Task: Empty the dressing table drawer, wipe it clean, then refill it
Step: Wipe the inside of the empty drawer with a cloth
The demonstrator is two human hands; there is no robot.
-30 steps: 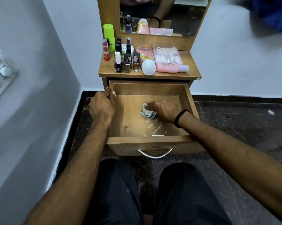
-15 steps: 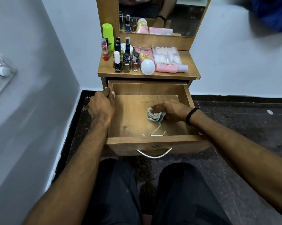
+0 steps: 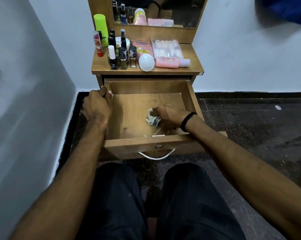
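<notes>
The wooden drawer of the dressing table is pulled out, holding nothing but my hand and cloth. My left hand grips the drawer's left wall near the back corner. My right hand presses a crumpled white and dark cloth on the drawer floor, right of centre and toward the front. On the table top stand nail polish bottles, a green can, a red tube, a pink tube with a white cap, a pink bottle lying down and a clear box.
A mirror rises behind the table top. A white wall runs close along the left, and the dark stone floor spreads to the right. The metal drawer handle faces my knees. A small white strip lies by the drawer's front wall.
My right hand has slid the cloth across the drawer floor, first rightward and then a little back toward the centre and front. My left hand has stayed on the drawer's left wall.
</notes>
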